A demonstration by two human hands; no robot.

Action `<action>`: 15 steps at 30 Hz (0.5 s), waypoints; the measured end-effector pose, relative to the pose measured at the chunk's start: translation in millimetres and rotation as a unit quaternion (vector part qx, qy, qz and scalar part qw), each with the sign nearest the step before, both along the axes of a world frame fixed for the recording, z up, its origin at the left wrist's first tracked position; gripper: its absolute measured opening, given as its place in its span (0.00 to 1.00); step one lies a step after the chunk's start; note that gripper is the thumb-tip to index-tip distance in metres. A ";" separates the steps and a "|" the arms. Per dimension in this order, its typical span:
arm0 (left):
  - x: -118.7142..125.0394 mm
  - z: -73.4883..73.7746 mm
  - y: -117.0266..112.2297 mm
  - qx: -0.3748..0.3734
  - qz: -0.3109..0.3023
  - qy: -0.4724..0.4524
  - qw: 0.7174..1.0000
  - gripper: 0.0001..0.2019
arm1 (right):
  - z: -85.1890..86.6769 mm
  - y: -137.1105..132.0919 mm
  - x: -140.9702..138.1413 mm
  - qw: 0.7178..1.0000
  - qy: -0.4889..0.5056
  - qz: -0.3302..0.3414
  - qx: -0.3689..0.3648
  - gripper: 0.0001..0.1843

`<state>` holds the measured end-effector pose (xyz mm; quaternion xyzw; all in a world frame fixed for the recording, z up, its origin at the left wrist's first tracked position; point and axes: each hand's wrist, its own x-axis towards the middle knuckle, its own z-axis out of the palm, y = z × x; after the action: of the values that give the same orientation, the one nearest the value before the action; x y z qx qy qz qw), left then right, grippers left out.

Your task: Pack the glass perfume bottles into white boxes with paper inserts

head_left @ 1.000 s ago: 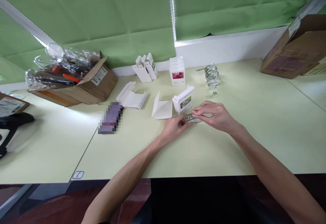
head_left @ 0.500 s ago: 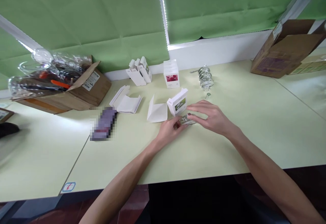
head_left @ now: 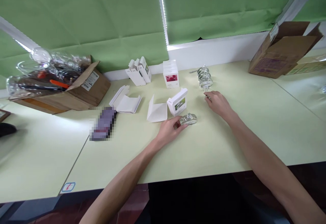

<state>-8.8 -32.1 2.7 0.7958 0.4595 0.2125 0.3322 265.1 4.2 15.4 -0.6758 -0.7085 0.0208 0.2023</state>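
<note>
A clear, rounded glass bottle [head_left: 190, 119] with a silvery neck stands on the table near its middle. The thumb and fingers of my left hand [head_left: 169, 130] are closed around its left side. Farther back and to the right, my right hand [head_left: 219, 103] has its fingertips pinched at a small clear cap [head_left: 206, 95], mostly covered by the fingers. Behind that cap is a row of similar glass bottles [head_left: 205, 78]. Just beyond the held bottle stands a white carton [head_left: 177, 103] with a green picture, beside a folded white card [head_left: 159, 112].
White boxes with a red picture [head_left: 171, 74] stand at the back, left of them several slim white cartons [head_left: 139, 73]. Another white card insert [head_left: 127, 102] and a pixelated purple object [head_left: 104, 124] lie left. Cardboard boxes stand at far left [head_left: 88, 91] and right [head_left: 275, 57].
My right hand has moved from above the bottle's neck back and rightward to the small cap, its fingers closing there. My left hand stays on the bottle, whose neck now shows.
</note>
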 end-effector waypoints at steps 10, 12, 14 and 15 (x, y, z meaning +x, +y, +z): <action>1.0 2.9 -1.3 -0.011 0.004 0.001 1.000 0.16 | 49.5 -61.1 -56.2 0.934 0.221 0.213 0.183 0.07; 0.8 2.6 -1.2 -0.010 0.000 0.001 1.000 0.16 | 47.6 -65.2 -61.5 0.933 0.161 0.253 0.200 0.05; 0.7 1.9 -1.0 -0.008 0.002 -0.003 1.000 0.16 | 42.5 -64.4 -63.1 0.935 0.118 0.272 0.196 0.05; 0.7 1.5 -0.8 -0.007 0.003 -0.006 1.000 0.16 | 40.0 -63.3 -63.4 0.937 0.103 0.274 0.189 0.05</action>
<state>-8.1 -32.9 4.1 0.7907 0.4617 0.2145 0.3400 201.7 -59.1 55.4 -0.3991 -0.8321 0.0104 0.3850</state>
